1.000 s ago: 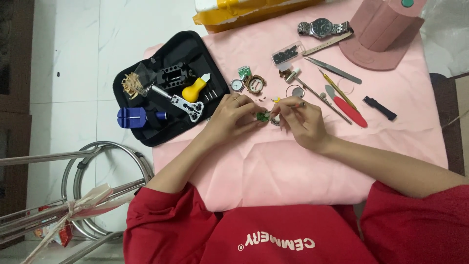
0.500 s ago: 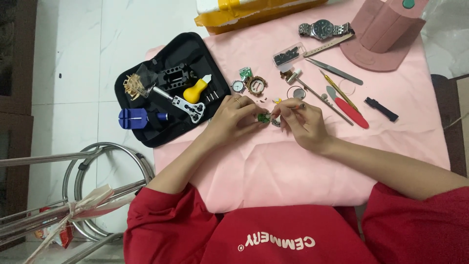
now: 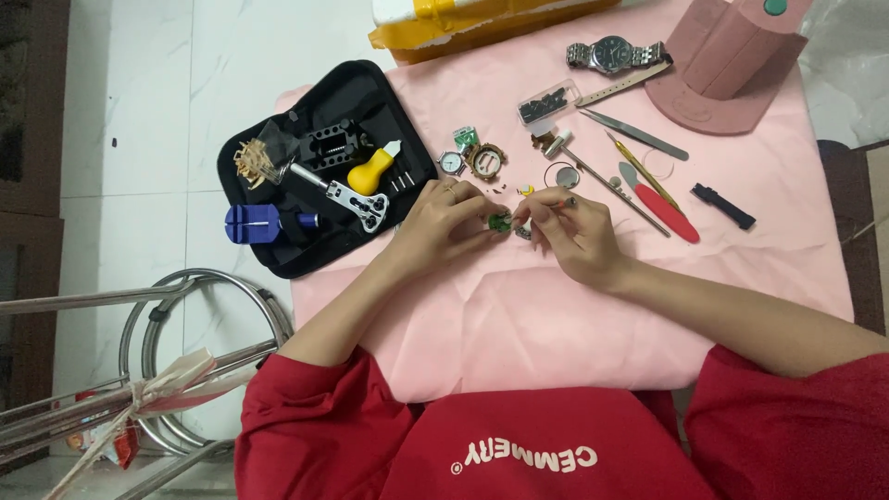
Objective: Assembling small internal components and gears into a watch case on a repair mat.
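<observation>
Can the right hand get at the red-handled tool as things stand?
Probably yes: the red-handled tool lies uncovered on the pink cloth just beyond the right hand, though its fingers are busy pinching something small.

So the tiny green round part (image 3: 500, 222) is pinched at the fingertips of the left hand (image 3: 451, 222), just above the pink cloth (image 3: 519, 324). The right hand (image 3: 572, 233) holds a thin tool against its right edge. Too small for details.

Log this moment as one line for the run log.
left hand: holds green part | right hand: thin tool at part | surface: pink cloth | nearby: tool case, tweezers
</observation>
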